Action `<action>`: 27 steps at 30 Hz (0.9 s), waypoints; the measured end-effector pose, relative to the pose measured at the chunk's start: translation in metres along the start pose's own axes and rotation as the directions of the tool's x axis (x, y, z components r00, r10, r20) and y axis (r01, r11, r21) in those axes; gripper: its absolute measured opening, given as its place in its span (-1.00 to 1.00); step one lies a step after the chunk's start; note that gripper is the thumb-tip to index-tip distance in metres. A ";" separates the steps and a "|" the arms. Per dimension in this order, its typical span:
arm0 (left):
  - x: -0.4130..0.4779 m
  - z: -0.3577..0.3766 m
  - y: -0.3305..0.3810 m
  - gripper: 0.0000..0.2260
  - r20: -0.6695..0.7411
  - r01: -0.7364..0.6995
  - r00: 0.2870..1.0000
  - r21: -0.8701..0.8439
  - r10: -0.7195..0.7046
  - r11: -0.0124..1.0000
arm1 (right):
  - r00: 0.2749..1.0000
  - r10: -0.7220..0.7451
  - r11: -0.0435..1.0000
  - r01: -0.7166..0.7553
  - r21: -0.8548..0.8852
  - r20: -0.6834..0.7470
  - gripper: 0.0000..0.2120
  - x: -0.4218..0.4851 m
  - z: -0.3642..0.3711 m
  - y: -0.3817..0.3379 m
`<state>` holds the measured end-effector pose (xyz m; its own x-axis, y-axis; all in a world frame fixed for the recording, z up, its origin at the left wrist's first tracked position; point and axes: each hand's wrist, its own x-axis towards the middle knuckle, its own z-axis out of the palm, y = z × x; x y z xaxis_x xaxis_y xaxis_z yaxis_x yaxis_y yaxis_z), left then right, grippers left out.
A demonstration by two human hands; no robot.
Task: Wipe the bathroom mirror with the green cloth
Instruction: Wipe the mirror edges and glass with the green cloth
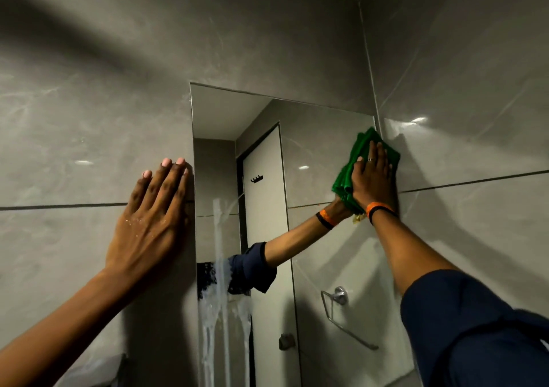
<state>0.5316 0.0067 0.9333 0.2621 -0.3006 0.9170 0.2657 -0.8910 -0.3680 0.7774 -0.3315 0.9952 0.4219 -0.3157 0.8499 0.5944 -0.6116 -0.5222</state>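
The tall frameless mirror (320, 154) hangs on the grey tiled wall. White foam streaks (218, 306) run down its lower left part. My right hand (372, 178) presses a folded green cloth (361, 146) flat against the mirror's upper right edge, next to the corner of the walls. My left hand (154, 211) lies flat on the tile just left of the mirror, fingers spread and holding nothing, with water drops on its back. The mirror shows my right arm with its orange and black wristbands.
The side wall (475, 119) meets the mirror wall close to the mirror's right edge. The reflection shows a white door with hooks (257, 179) and a chrome towel ring (340, 296). A pale object sits at the bottom left (101, 369).
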 end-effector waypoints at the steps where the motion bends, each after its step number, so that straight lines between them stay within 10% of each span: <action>1: -0.004 0.000 0.002 -0.45 0.007 -0.005 1.000 -0.005 0.005 1.000 | 1.000 0.004 1.000 -0.004 -0.006 0.001 -0.46 -0.013 0.003 0.010; 27: -0.056 0.005 0.016 -0.44 0.066 -0.115 0.991 -0.080 0.120 0.990 | 0.903 0.430 0.903 -0.430 -0.020 0.013 -0.47 -0.293 0.043 0.157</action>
<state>0.5257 0.0105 0.8754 0.3526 -0.3826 0.8540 0.1591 -0.8748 -0.4577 0.7765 -0.3038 0.6609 0.6452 -0.5389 0.5416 0.3415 -0.4307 -0.8354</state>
